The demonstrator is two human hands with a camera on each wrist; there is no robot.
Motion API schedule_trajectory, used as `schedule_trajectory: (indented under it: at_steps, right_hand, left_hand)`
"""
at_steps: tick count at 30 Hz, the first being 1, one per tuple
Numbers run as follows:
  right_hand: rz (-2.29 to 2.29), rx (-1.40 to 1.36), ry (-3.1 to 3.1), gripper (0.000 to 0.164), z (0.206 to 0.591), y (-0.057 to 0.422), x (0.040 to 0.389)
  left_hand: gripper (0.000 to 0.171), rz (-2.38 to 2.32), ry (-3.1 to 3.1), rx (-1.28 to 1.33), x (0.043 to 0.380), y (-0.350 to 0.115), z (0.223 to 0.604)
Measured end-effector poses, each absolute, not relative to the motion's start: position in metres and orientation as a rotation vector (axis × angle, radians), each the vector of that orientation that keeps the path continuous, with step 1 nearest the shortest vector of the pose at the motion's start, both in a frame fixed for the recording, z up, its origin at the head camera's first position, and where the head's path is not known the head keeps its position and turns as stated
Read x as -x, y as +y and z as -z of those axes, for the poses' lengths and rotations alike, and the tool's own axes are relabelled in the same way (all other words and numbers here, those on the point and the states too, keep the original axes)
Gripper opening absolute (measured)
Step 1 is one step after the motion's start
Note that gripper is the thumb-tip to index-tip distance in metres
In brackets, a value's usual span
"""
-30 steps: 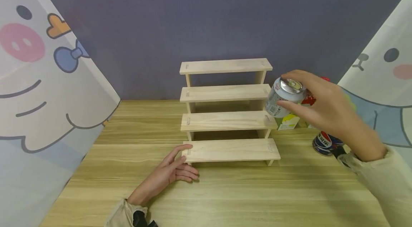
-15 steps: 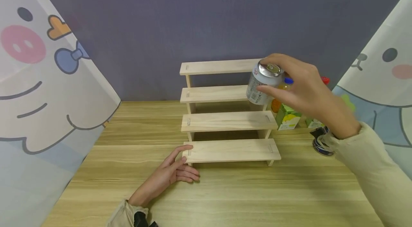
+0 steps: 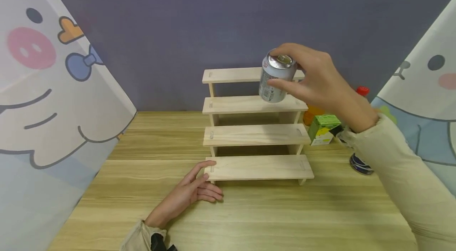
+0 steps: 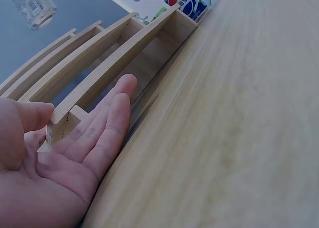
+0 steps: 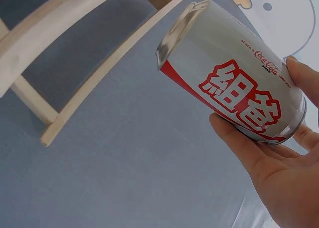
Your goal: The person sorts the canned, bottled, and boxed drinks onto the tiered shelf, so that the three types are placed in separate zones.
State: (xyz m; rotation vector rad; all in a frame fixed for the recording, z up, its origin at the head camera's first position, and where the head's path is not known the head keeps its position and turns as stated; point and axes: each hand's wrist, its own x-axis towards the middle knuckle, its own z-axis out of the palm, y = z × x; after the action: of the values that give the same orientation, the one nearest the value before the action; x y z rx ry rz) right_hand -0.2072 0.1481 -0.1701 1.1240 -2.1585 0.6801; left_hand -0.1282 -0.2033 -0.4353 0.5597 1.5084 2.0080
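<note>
A silver Coca-Cola can point(image 3: 272, 84) with red-edged lettering is gripped by my right hand point(image 3: 313, 75), thumb on one side and fingers over the top rim. In the head view it overlaps the upper steps of a four-step-like wooden display rack point(image 3: 256, 167); the right wrist view shows the can point(image 5: 234, 83) apart from the wood. My left hand point(image 3: 190, 191) touches the left end of the lowest step with forefinger and thumb. Its remaining fingers point(image 4: 112, 120) stretch loosely below that step, beside the leg.
Right of the rack stand a green juice carton point(image 3: 322, 129), an orange bottle point(image 3: 313, 111) and a red-capped bottle point(image 3: 362, 91). A dark blue Pepsi can point(image 4: 185, 2) is partly hidden by the right sleeve in the head view. A grey wall rises behind.
My right hand has carried the Coca-Cola can leftward and upward, from beside the rack to in front of its upper steps. The left hand keeps its place on the lowest step.
</note>
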Motion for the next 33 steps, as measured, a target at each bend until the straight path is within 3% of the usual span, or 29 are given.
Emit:
schedule_trajectory:
  at_steps: [19, 33]
  right_hand:
    - [-0.726, -1.206, -2.138, 0.047, 0.153, 0.101, 0.244]
    - [-0.849, -1.094, -2.248, 0.046, 0.151, 0.075, 0.294]
  left_hand:
    - [0.047, -2.011, 1.516, -0.54, 0.13, -0.202, 0.436]
    - [0.046, -2.02, 1.51, -0.532, 0.13, -0.202, 0.435]
